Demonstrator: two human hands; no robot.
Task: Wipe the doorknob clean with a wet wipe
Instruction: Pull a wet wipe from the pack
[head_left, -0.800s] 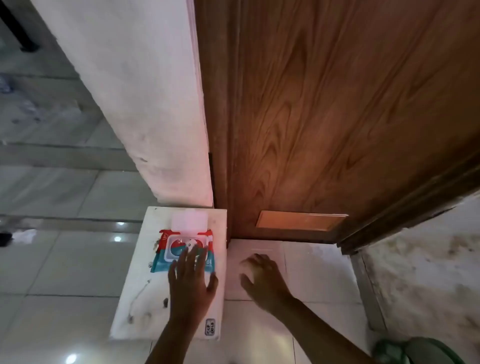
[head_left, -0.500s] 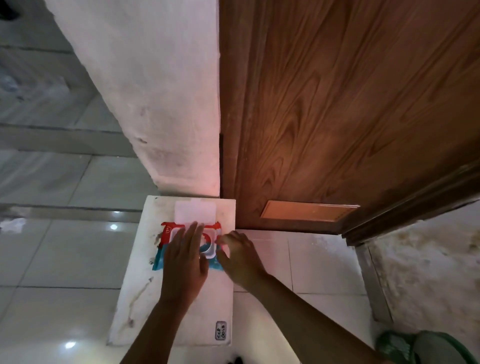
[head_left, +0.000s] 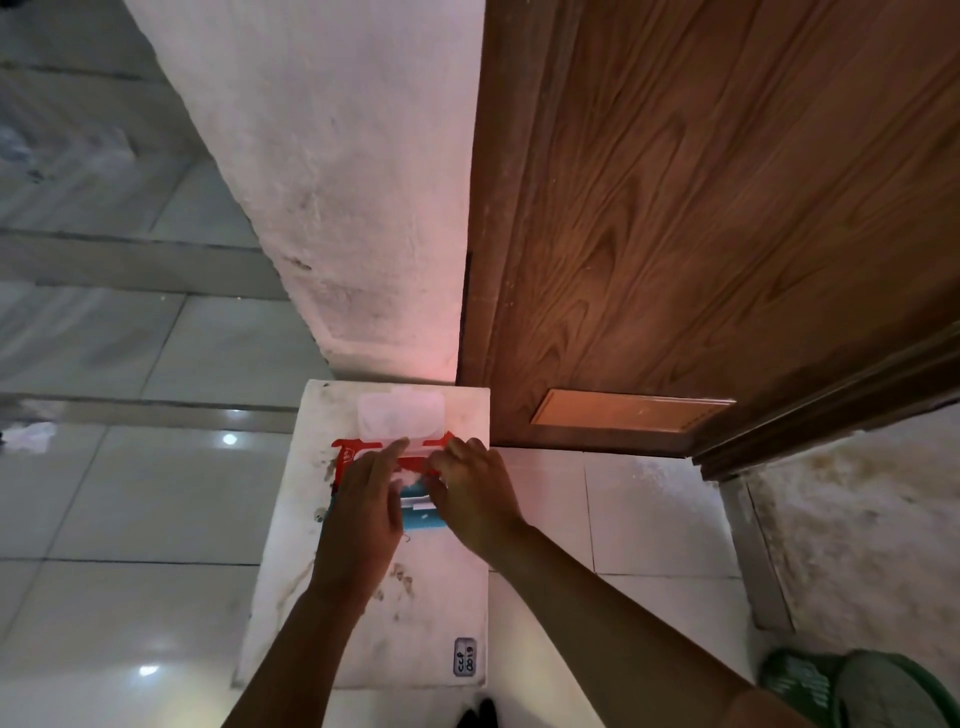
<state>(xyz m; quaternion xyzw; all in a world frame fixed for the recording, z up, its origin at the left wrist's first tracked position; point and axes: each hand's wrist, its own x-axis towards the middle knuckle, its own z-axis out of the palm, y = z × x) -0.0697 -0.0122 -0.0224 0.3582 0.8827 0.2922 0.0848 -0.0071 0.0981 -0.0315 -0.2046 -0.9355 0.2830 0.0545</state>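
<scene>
**A:** Head view, the only one we have. Where's the wipe in all this?

**B:** In the wet wipe pack (head_left: 384, 483), red and teal, lying flat on a white board (head_left: 363, 613) on the tiled floor (head_left: 130, 493). Its clear flip lid (head_left: 401, 418) is thrown back toward the wall (head_left: 337, 182), so the opening sits just ahead of both sets of fingertips. A bit of white wipe (head_left: 404, 477) shows there, between the two hands.

**A:** Which hand is better placed for it?

**B:** Both are on the pack. The left hand (head_left: 363, 514) lies along the pack's left half, fingers straight and together, pressing it down flat, holding nothing. The right hand (head_left: 475, 493) comes in from the right at a slant, fingers curled down at the opening. Whether they already pinch the wipe I cannot tell (the knuckles hide the tips).

**A:** And the pack's long axis?

**B:** It seems to run away from the person, toward the wall, so I'd judge a pull goes up and back while the left hand pins the pack.

**A:** The doorknob?

**B:** Not in view. Only the lower wooden door (head_left: 701, 234) shows, upper right of the pack, so wiping hasn't begun.
</scene>
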